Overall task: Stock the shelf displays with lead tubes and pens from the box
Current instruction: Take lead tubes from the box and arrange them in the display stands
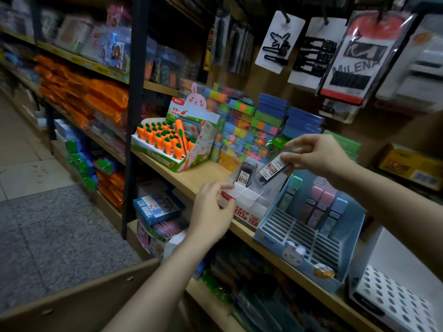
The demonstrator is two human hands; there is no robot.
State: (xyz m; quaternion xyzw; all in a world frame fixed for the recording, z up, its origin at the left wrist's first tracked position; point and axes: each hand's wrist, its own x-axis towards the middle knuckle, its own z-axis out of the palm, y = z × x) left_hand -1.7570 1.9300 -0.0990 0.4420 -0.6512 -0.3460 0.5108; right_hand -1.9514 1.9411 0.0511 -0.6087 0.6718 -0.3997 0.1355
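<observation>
A white gridded lead display [249, 200] stands on the wooden shelf [191, 176]. My left hand [211, 212] grips its front left corner. One dark lead tube [245, 173] stands in a back slot. My right hand [316, 154] pinches the top of a second dark lead tube with a white label [273, 170], held tilted just above the display's back slots. To the right stands a blue slotted display [309, 236] with a few pastel tubes [318, 207] in its back rows.
A carrot-pen display box [172, 142] sits to the left on the same shelf, with stacked colourful erasers [254, 125] behind. Hair clip cards [311, 49] hang above. A white perforated display [393, 300] sits at far right. A cardboard box edge [79, 298] is at bottom left.
</observation>
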